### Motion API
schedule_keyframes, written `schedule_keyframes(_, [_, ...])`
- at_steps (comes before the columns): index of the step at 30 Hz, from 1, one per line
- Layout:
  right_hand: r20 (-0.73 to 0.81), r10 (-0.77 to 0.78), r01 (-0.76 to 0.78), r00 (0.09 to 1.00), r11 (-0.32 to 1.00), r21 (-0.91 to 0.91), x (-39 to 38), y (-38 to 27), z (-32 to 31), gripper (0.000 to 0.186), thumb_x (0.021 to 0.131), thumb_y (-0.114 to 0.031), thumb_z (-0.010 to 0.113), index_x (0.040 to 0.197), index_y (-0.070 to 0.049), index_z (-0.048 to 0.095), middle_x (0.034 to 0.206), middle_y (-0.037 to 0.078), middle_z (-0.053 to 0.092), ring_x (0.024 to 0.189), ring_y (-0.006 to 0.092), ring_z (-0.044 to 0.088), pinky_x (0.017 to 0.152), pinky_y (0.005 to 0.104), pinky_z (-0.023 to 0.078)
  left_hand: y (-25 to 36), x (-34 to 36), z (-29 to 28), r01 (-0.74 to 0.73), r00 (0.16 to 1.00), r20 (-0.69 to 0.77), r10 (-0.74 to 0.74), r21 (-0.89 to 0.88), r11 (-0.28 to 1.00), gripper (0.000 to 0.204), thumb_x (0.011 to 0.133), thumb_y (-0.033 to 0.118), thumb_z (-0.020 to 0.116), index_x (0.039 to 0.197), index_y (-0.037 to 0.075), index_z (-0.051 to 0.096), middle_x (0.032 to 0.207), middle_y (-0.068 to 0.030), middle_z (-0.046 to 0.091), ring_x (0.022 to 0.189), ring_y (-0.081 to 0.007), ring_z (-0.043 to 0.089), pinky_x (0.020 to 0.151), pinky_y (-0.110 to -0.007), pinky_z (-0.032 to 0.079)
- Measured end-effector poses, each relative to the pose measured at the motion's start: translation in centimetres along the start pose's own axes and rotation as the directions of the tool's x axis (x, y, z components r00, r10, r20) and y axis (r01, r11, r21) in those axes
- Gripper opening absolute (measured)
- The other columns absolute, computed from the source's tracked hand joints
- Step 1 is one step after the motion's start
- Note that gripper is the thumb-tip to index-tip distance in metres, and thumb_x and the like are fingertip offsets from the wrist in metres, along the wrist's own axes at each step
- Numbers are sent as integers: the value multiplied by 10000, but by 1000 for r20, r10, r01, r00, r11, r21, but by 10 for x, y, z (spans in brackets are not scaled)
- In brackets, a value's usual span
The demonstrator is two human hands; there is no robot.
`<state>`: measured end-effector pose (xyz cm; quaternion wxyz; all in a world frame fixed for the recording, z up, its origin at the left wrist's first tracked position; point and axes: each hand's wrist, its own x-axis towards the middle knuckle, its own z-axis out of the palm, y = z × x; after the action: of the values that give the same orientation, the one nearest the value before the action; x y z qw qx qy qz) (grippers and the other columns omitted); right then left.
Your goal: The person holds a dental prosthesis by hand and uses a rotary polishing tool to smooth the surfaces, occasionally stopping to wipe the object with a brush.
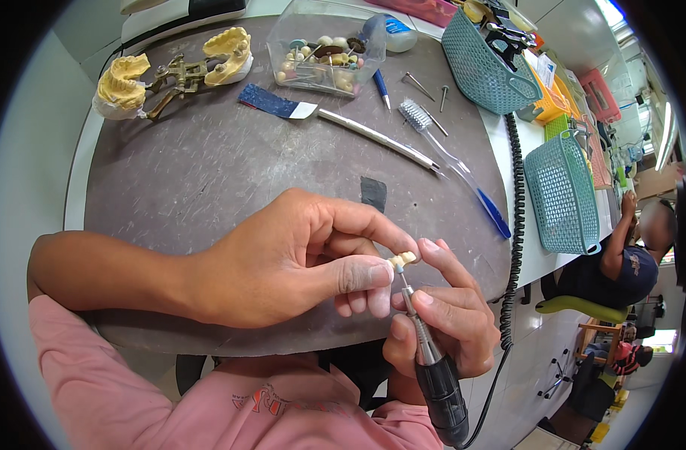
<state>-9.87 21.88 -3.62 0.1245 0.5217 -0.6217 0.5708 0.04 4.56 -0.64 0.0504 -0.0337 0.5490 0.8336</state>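
Observation:
Between the thumb and index finger of my left hand [305,262] is a small cream-coloured dental crown piece [403,259]. My right hand [455,307] is closed around a rotary handpiece [433,375] with a metal nose and black body. The small bluish tip of its bit [400,268] meets the underside of the crown piece, or sits very close to it. Whitish dust coats my left thumb and fingertips. Both hands are held over the near edge of the grey work mat [208,180].
Dental casts on an articulator [182,75] stand far left. A clear box of polishing bits [320,64], a blue-and-white strip [275,101], a wax knife [380,139] and a toothbrush [452,161] lie beyond my hands. Baskets [561,195] and a coiled cord [516,187] are right; a seated person [632,255] is beyond.

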Motion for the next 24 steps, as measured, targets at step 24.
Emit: schedule_keyframes(24, [-14, 6, -6, 1000, 1000, 7, 0, 1, -1, 217, 766, -149, 816, 881, -78, 645, 705, 82, 696, 909, 358, 719, 851, 516, 565, 3, 0, 3, 13, 1000, -16, -14, -34, 999, 326, 978, 123, 576, 1239, -69, 539, 860, -98, 686, 756, -90, 620, 696, -230, 510])
